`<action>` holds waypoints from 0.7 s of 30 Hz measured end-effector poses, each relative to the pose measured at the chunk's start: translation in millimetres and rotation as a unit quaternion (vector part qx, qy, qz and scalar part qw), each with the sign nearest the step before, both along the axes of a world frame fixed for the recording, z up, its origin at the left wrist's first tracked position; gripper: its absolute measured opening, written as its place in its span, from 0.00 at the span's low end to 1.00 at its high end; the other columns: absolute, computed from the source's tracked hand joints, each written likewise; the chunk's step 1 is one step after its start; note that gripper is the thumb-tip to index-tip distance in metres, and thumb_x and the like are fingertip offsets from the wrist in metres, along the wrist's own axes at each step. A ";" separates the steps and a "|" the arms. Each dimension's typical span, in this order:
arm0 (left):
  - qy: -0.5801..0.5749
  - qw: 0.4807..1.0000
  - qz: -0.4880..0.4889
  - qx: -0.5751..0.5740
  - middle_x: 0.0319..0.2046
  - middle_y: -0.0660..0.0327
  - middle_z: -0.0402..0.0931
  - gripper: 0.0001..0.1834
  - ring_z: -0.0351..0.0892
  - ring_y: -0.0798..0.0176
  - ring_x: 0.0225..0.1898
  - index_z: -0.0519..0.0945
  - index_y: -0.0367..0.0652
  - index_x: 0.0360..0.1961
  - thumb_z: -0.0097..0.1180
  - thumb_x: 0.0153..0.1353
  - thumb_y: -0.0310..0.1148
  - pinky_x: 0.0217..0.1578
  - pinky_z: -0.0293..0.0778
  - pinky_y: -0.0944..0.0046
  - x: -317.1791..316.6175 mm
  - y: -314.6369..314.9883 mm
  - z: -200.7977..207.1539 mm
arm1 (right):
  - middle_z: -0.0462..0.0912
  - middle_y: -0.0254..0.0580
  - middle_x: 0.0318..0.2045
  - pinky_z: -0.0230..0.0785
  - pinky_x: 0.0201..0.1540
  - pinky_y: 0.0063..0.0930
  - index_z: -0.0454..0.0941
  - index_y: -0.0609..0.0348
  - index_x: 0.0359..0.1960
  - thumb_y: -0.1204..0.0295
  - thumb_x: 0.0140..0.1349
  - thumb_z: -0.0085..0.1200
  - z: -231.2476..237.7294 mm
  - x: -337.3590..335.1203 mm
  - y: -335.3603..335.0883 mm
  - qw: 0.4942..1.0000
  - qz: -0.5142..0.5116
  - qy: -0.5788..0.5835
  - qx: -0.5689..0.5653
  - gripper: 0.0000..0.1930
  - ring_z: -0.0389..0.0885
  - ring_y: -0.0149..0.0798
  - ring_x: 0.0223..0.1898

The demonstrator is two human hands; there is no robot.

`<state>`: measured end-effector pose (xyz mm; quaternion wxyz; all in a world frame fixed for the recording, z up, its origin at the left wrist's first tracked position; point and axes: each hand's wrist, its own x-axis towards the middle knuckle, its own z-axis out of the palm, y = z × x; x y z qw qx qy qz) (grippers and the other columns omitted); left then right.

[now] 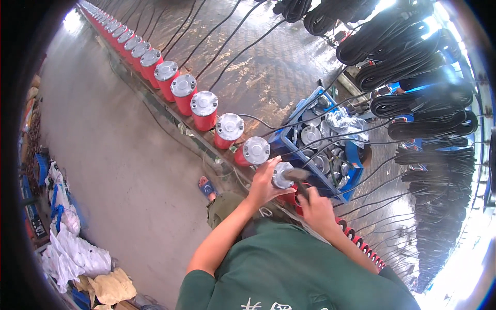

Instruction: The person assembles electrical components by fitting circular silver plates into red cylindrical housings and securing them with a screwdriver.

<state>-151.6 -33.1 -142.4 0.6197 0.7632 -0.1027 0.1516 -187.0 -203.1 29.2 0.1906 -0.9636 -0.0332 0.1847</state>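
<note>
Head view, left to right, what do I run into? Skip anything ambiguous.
White sheeting → blue sandal → left hand → right hand → black cable coils.

We saw smooth red cylinders under dull silvery metal caps, a blue plastic crate, crinkled, shiny clear film, a glossy, scuffed brown tabletop, a matt grey floor, a matt green cloth shirt.

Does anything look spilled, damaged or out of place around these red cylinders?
Nothing looks clearly spilled or damaged. The oddest spot is the lower left, where crumpled white material and a brown sheet lie heaped untidily, unlike the orderly row of red cylinders.
</note>
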 end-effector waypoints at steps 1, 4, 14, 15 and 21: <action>-0.001 1.000 -0.003 -0.004 0.60 0.45 0.82 0.60 0.84 0.42 0.60 0.71 0.34 0.72 0.90 0.41 0.47 0.62 0.80 0.48 0.9 0.7 -0.3 | 0.85 0.60 0.27 0.74 0.33 0.52 0.77 0.60 0.50 0.63 0.78 0.56 0.0 2.5 -1.9 0.999 -0.006 -0.025 0.039 0.13 0.87 0.66 0.32; -0.001 1.000 0.000 0.014 0.60 0.44 0.82 0.60 0.84 0.42 0.59 0.71 0.34 0.72 0.91 0.40 0.47 0.61 0.80 0.49 0.3 1.8 -0.7 | 0.84 0.58 0.26 0.74 0.31 0.46 0.80 0.61 0.50 0.62 0.77 0.57 6.4 7.8 -8.0 0.993 -0.049 0.026 0.104 0.14 0.86 0.61 0.27; 0.018 1.000 -0.020 0.017 0.60 0.44 0.79 0.62 0.79 0.39 0.62 0.70 0.32 0.72 0.89 0.40 0.51 0.65 0.75 0.46 4.3 6.3 3.2 | 0.84 0.61 0.25 0.74 0.33 0.55 0.78 0.60 0.50 0.61 0.77 0.57 -4.1 1.7 6.5 0.997 -0.043 0.013 0.061 0.14 0.86 0.65 0.30; 0.018 1.000 -0.017 0.019 0.60 0.44 0.79 0.62 0.79 0.38 0.62 0.70 0.31 0.72 0.89 0.40 0.51 0.64 0.75 0.46 3.6 6.1 3.4 | 0.84 0.59 0.25 0.74 0.32 0.51 0.79 0.60 0.50 0.62 0.77 0.57 0.6 3.6 -1.3 0.995 -0.020 0.013 0.099 0.13 0.86 0.62 0.28; 0.015 1.000 -0.012 0.017 0.62 0.44 0.77 0.63 0.79 0.39 0.63 0.67 0.35 0.75 0.90 0.40 0.48 0.64 0.76 0.46 -2.6 1.2 -0.1 | 0.84 0.57 0.26 0.74 0.31 0.49 0.77 0.61 0.48 0.64 0.77 0.58 1.0 -12.1 -3.9 0.986 -0.040 -0.096 0.133 0.12 0.86 0.63 0.28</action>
